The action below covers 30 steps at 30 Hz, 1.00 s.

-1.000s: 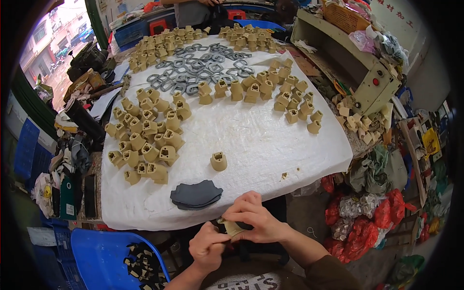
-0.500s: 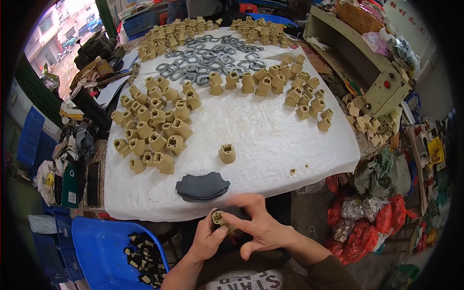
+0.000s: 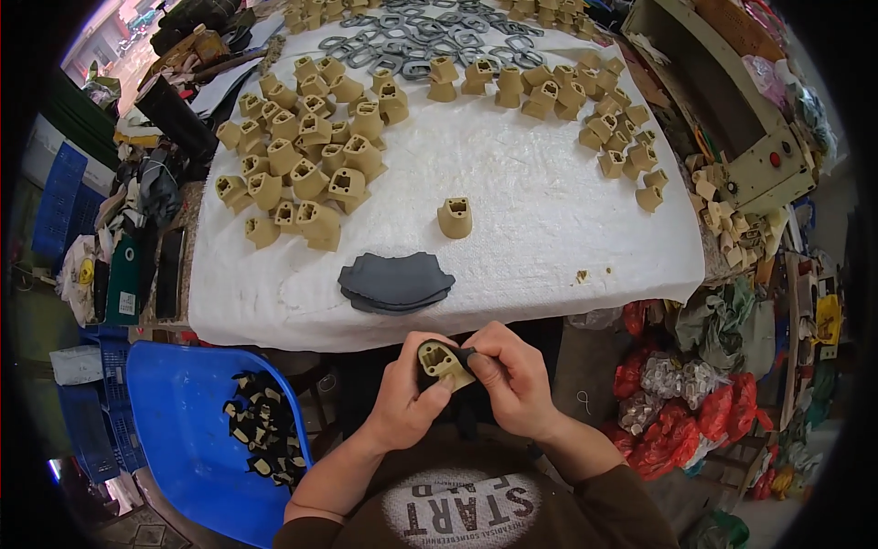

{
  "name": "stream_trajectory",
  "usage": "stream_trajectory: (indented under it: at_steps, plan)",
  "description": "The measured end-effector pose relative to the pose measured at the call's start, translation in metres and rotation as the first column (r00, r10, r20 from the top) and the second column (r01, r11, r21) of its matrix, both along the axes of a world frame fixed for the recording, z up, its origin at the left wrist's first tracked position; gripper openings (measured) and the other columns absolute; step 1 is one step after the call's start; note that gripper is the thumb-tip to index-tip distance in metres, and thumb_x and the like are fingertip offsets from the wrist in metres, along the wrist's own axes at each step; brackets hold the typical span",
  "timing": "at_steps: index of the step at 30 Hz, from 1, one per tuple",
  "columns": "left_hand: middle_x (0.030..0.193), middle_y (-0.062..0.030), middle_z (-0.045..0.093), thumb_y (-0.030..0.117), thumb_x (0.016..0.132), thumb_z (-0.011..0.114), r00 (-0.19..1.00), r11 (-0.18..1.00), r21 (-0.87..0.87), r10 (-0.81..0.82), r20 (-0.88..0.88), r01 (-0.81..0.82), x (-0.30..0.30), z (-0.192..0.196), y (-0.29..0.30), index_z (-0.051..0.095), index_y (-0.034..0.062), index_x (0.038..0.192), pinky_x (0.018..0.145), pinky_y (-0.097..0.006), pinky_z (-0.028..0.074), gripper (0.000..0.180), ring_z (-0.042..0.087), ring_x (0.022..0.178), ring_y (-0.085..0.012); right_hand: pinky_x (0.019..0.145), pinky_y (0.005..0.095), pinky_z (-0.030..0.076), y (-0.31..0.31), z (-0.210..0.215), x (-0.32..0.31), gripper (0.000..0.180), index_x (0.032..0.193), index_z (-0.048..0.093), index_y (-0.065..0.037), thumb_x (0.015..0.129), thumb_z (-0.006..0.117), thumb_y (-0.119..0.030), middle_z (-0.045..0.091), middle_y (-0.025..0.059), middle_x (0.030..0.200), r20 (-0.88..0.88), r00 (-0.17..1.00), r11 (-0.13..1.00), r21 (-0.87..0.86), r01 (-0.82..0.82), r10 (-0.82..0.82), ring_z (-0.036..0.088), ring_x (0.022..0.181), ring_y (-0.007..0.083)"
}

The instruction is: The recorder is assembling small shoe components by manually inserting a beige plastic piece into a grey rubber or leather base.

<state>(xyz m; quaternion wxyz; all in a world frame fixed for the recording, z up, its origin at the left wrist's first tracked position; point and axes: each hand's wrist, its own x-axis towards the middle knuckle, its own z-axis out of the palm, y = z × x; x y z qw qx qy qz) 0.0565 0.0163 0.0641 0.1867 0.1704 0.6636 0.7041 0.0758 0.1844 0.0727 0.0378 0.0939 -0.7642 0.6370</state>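
My left hand is closed around a tan hollow moulded piece, its recessed end facing up. A thin dark sheet curves round the far side of this piece. Thumb and fingers of my right hand pinch the sheet at the piece's right side. Just beyond my hands, curved dark grey sheets lie stacked on the white-covered table. A lone tan piece stands farther back.
Tan pieces crowd the table's left and right, with grey rings behind. At lower left, a blue tub holds dark-and-tan pieces. Red plastic bags lie right of me. A green-grey machine stands at the right edge.
My right hand has gone from spread fingers over the tan piece to a pinch on the dark sheet at its side. The view has tilted down, so the table sits higher.
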Motion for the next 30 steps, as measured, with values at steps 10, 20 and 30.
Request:
stream_trajectory:
  at_steps: [10, 20, 30]
  plan:
    - [0.081, -0.0122, 0.055, 0.018, 0.087, 0.053, 0.959, 0.957, -0.159, 0.212, -0.187, -0.242, 0.005, -0.001, 0.015, 0.039, 0.0002, 0.107, 0.065, -0.031, 0.046, 0.03, 0.056, 0.07, -0.0185, 0.062, 0.032, 0.045, -0.017, -0.007, 0.005, 0.028, 0.104, 0.058, 0.003, 0.077, 0.057, 0.007, 0.056, 0.0146, 0.091, -0.296, 0.949, 0.981, 0.128, 0.146, -0.103, 0.055, 0.076, 0.0271]
    - [0.085, -0.0034, 0.049, 0.035, 0.095, 0.043, 0.983, 0.982, 0.048, 0.182, 0.034, -0.184, 0.003, -0.017, 0.005, 0.033, 0.0006, 0.123, 0.06, -0.023, 0.041, 0.045, 0.047, 0.067, -0.0098, 0.078, 0.0408, 0.044, -0.001, 0.019, 0.004, 0.041, 0.114, 0.056, 0.0, 0.073, 0.06, -0.003, 0.054, 0.0194, 0.11, -0.274, 0.94, 0.866, 0.499, -0.041, 0.202, 0.055, 0.088, 0.0315]
    - [0.099, -0.0093, 0.053, 0.033, 0.094, 0.041, 0.965, 0.956, 0.227, -0.222, 0.137, 0.188, 0.002, -0.002, 0.012, 0.017, -0.0013, 0.14, 0.07, -0.025, 0.042, 0.062, 0.051, 0.08, -0.0136, 0.086, 0.0314, 0.045, 0.037, 0.005, -0.024, 0.064, 0.128, 0.046, -0.002, 0.07, 0.073, -0.007, 0.06, 0.0085, 0.103, 0.273, 0.829, 0.834, -0.426, -0.35, 0.488, 0.056, 0.095, 0.0153]
